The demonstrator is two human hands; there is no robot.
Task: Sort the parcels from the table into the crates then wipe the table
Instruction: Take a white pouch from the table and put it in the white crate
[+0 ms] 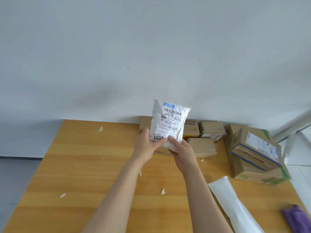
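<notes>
- We see a wooden table (84, 165) with a yellow-brown top. It stands against a plain white wall (117, 47), and a grey floor (10, 179) shows at its left side.
- Small white paper scraps (162, 191) lie scattered over the table top, well apart from each other.
- Along the far edge, on the right half, several small brown boxes (212, 128) lie close together.
- Just right of them stands a large carton (244, 172) with green tape, and flatter parcels (259, 148) with blue edges lie tilted on top of it.
- Near the right front edge a flat white mailer (232, 204) lies on the table. A purple cloth (297, 219) lies near it at the corner, partly cut off by the frame.
- The white parcel bag (170, 121) is held upright above the far part of the table, with its printed label toward us. It hides part of the boxes behind it.
- The left hand (148, 143) and the right hand (183, 153) are close together. Each one pinches the lower edge of the bag with the thumb on the front.
- Both forearms reach over the middle of the table and cover part of its top.
</notes>
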